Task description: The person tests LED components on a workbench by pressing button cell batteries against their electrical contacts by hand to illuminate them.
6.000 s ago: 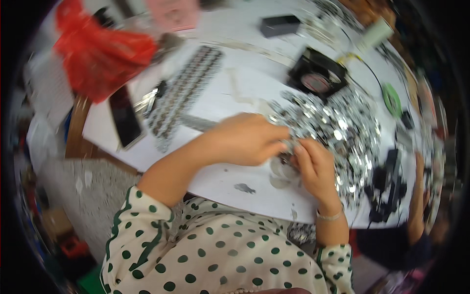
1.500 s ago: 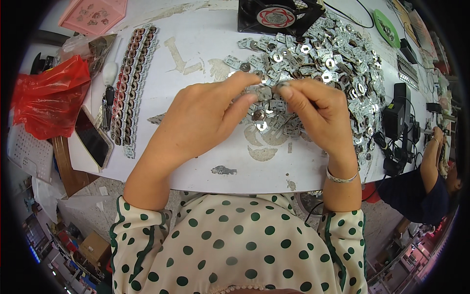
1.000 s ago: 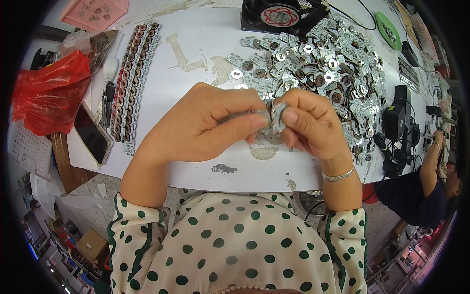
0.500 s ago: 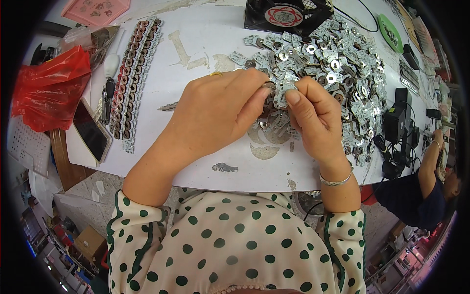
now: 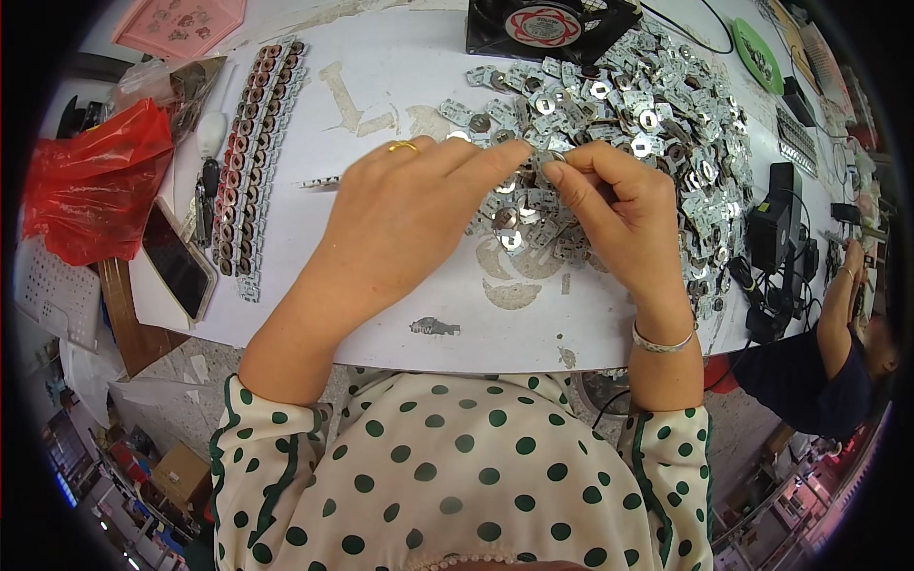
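Observation:
My left hand (image 5: 405,195), palm down with a yellow ring, is closed with its fingertips at the near edge of a pile of small metal plates (image 5: 657,128). A narrow metal strip (image 5: 319,183) sticks out behind it; the rest of the strip is under the hand. My right hand (image 5: 619,205) is closed, its thumb and forefinger pinching a small metal plate (image 5: 549,158) beside the left fingertips. Fingers partly cover this plate. Loose plates with round brown or shiny discs (image 5: 507,219) lie just below the fingertips.
Rows of joined plates with brown discs (image 5: 257,152) lie on the left, beside a phone (image 5: 179,257) and a red plastic bag (image 5: 95,181). A black fan (image 5: 552,29) stands at the back. Black adapters and cables (image 5: 773,228) lie right. A co-worker (image 5: 809,371) sits at far right.
The small plate between my hands has turned and now shows mostly its edge. The strip end by my left hand has shifted up. My right hand has moved slightly right at the wrist.

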A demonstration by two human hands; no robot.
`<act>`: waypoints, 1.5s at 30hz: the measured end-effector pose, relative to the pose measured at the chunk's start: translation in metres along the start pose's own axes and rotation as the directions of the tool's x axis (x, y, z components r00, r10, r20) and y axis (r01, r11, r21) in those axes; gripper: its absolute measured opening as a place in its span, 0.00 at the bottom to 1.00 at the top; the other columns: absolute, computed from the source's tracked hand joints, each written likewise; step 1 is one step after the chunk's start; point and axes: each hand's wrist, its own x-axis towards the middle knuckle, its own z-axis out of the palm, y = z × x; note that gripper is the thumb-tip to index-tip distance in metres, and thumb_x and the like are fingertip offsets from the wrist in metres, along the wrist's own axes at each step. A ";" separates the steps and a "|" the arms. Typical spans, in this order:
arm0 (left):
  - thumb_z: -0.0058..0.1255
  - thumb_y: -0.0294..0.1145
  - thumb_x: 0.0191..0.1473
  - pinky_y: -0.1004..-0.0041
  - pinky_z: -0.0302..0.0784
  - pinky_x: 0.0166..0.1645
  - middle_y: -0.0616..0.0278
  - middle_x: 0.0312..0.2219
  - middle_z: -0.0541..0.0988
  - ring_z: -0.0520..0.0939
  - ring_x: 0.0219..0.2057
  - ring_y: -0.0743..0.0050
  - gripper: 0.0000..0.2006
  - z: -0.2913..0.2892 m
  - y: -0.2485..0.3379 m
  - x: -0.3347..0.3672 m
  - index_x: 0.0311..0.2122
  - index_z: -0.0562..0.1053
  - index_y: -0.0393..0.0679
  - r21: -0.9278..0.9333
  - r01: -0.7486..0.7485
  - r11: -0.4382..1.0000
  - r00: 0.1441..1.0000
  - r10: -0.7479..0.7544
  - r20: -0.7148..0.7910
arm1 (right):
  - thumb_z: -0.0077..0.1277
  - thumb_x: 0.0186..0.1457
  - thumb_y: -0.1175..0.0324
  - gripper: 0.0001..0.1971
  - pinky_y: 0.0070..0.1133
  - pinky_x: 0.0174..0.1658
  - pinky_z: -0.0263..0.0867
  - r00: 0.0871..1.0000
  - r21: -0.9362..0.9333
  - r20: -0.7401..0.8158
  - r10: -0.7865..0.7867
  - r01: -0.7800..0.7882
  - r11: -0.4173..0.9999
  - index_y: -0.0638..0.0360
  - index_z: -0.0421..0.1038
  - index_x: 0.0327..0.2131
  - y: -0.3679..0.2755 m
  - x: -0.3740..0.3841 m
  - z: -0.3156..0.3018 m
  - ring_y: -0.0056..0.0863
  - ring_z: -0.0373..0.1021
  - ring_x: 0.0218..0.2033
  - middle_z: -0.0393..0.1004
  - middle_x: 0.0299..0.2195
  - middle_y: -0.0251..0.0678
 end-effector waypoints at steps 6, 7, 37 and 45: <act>0.53 0.28 0.52 0.69 0.76 0.32 0.61 0.29 0.80 0.80 0.28 0.61 0.19 0.002 0.002 0.003 0.51 0.72 0.51 -0.051 0.054 0.997 0.998 -0.052 0.045 | 0.53 0.56 0.73 0.05 0.19 0.25 0.63 0.964 -0.144 -0.025 -0.263 0.257 0.956 0.64 0.74 0.32 0.004 0.002 0.002 0.26 0.69 0.21 0.73 0.23 0.39; 0.52 0.28 0.54 0.69 0.76 0.31 0.61 0.29 0.80 0.80 0.26 0.61 0.18 0.005 0.001 0.002 0.51 0.72 0.50 -0.080 0.044 0.996 0.999 -0.044 0.010 | 0.53 0.56 0.73 0.05 0.20 0.26 0.64 0.980 -0.112 -0.066 -0.186 0.178 0.978 0.65 0.74 0.33 0.001 0.000 0.000 0.27 0.70 0.22 0.73 0.24 0.39; 0.55 0.25 0.52 0.75 0.70 0.25 0.61 0.24 0.77 0.75 0.19 0.71 0.06 -0.004 0.005 0.001 0.36 0.74 0.39 -0.290 -0.060 0.955 0.993 0.028 -0.114 | 0.48 0.62 0.66 0.11 0.11 0.22 0.51 0.998 0.362 0.057 0.011 -0.031 0.932 0.61 0.68 0.28 -0.005 -0.008 0.011 0.07 0.54 0.20 0.63 0.18 0.20; 0.56 0.25 0.51 0.72 0.71 0.24 0.60 0.23 0.77 0.76 0.19 0.68 0.07 0.004 0.006 0.001 0.36 0.74 0.39 -0.234 -0.023 0.972 0.981 -0.024 -0.193 | 0.49 0.62 0.66 0.11 0.11 0.23 0.52 0.996 0.407 0.039 0.077 -0.086 0.910 0.61 0.69 0.28 -0.006 -0.009 0.013 0.07 0.55 0.21 0.64 0.20 0.20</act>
